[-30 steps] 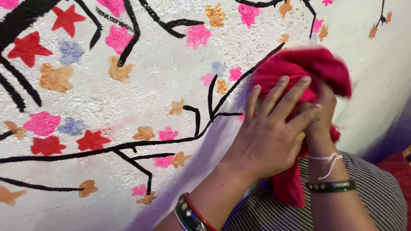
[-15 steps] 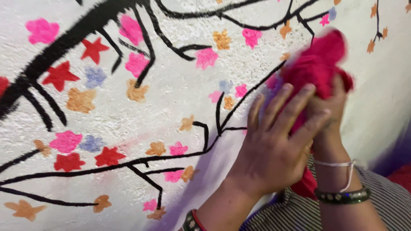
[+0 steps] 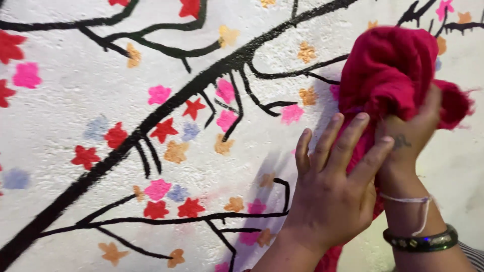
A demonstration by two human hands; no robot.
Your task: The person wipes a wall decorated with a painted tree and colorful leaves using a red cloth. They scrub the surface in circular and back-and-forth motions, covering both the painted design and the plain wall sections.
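Head camera looks down at two bare hands working at a painted wall. The right hand is closed around a bunched red cloth, with the thumb side pressing into the fabric, and it holds the cloth up against the wall. On this wrist there is a thin white thread and a dark green bangle. The left hand lies just beside it, fingers spread and flat, the fingertips touching the lower part of the cloth; it grips nothing. The cloth sits at the upper right of the view, and one end of it hangs down between the two wrists. Around the hands the white, rough wall carries a painted tree with black branches and small flowers in red, pink, orange and pale blue. One striped piece of fabric shows at the lower right corner.
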